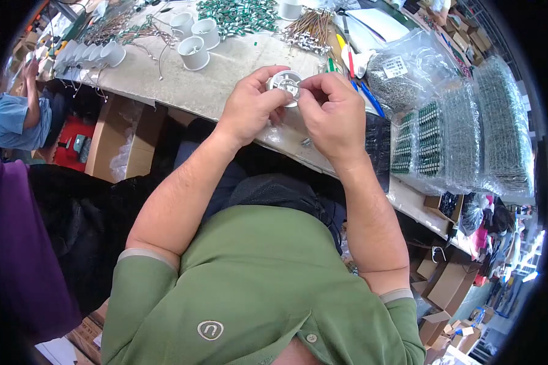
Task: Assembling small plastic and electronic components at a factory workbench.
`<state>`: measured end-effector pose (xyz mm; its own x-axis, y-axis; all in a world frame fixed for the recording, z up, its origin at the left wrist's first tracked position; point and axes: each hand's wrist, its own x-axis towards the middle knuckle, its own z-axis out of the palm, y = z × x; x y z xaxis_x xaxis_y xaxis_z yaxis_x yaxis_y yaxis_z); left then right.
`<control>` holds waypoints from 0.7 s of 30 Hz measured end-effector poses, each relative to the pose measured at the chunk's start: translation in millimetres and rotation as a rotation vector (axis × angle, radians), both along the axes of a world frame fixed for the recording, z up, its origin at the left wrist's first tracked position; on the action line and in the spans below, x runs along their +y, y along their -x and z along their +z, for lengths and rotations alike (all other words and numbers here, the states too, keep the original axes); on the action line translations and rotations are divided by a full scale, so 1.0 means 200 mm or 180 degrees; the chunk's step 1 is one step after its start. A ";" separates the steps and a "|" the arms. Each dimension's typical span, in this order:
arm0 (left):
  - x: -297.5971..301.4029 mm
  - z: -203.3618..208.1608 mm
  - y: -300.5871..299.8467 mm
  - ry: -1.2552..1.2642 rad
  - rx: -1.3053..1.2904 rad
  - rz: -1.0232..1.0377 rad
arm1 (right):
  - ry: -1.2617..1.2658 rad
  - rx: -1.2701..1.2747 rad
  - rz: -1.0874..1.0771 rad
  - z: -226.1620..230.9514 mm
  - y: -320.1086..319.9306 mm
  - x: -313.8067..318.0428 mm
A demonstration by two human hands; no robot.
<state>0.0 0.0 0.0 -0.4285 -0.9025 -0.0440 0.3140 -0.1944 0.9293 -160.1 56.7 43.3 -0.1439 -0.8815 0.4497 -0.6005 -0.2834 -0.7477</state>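
White round piece [287,86], gripped by left hand [252,103] and pinched by right hand [335,109] near front edge of grey worktable [170,85], open room to the left, beyond it white cup [195,62] containing small metallic parts, clear bag [396,86] of metallic pieces at right.

Purple fabric [30,255] hangs lower L — blue-clad co-worker [15,118] far L, cardbd box [453,286] lower R.
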 end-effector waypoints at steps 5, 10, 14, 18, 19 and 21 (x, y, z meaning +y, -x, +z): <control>0.01 0.01 0.01 0.0005 0.0021 0.0108 | 0.0173 0.0146 -0.0164 0.00 -0.02 0.00; 0.02 0.00 0.01 0.0051 -0.0021 0.0098 | 0.0280 0.0262 -0.0220 -0.03 -0.03 -0.01; 0.02 -0.01 0.01 0.0107 0.0049 0.0117 | 0.0213 0.0131 -0.0148 -0.05 -0.03 -0.01; 0.01 -0.01 0.01 -0.0021 0.0101 0.0255 | 0.0287 0.0153 0.0003 -0.05 -0.03 -0.01; 0.01 -0.02 0.02 -0.0063 0.0119 0.0304 | 0.0313 0.0161 0.0055 -0.05 -0.03 -0.02; 0.02 -0.03 0.04 0.0020 0.0066 0.0394 | 0.0400 0.0233 0.0051 -0.05 -0.03 -0.02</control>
<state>-7.3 3.5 -5.1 -0.3145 -0.9488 -0.0305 0.3545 -0.1472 0.9234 -154.2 53.3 32.9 -0.0930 -0.8195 0.5655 -0.6469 -0.3820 -0.6600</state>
